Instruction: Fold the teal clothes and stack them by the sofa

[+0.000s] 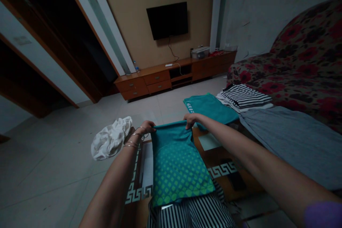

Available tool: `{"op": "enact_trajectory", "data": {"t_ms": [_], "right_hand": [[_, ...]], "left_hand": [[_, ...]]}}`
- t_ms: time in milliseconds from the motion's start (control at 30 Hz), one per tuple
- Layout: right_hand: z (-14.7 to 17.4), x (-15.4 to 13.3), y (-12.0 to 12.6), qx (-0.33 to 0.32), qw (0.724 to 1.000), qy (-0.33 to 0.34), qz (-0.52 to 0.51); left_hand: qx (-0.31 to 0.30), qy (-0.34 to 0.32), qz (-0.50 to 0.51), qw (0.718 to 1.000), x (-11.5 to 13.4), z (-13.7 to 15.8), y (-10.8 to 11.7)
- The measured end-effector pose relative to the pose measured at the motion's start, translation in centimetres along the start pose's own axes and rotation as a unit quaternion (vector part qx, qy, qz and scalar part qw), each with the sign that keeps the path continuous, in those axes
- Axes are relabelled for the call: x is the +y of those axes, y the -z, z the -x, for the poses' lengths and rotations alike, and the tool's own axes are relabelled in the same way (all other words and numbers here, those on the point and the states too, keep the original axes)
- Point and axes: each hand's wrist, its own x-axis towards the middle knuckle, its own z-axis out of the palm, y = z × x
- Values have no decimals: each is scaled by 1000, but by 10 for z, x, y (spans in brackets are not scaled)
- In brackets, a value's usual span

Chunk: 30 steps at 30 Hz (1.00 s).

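A teal garment with a green dotted pattern (179,164) hangs stretched between my hands over the coffee table (200,135). My left hand (146,127), with bangles at the wrist, pinches its far left corner. At the far right corner my right hand (190,119) grips the same edge. The garment's near hem lies over black-and-white striped cloth (187,213) at the bottom of the view. Just beyond my right hand rests a folded teal garment with white lettering (211,108).
White crumpled cloth (112,139) lies left of the table. To the right are folded striped clothing (245,96), a grey garment (291,139) and a floral sofa (296,60). A wooden TV cabinet (157,80) stands along the far wall beneath a television (168,20).
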Motion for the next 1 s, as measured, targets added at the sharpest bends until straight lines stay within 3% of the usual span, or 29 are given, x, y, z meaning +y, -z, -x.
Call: {"op": "enact_trajectory", "data": {"t_ms": [133,300,433,533,600,667,767,867,933,1000], "right_hand": [[22,-25,28,64,998,15,24],[55,-69,81,205,974,61,69],[84,-99,113,355,919,134,105],[104,-105,111,435,870,195,125],[115,-97,90,452,851,224,143],[124,-79,51,446,841,252,172],[134,-35,-35,417,835,287,216],[145,14,-132,362,852,295,237],[157,39,-185,336,862,299,234],[175,53,-221,339,871,292,202]], "left_hand": [[48,-17,1,999,15,11,34],[190,-48,-23,980,49,30,103],[297,-87,-38,950,80,61,150],[367,-149,-68,916,90,90,154],[391,-190,-95,896,86,112,133],[382,-210,-123,892,73,136,92],[330,-223,-176,900,41,180,3],[271,-218,-195,917,13,228,-91],[237,-223,-185,927,2,259,-138],[217,-215,-167,938,0,286,-165]]}}
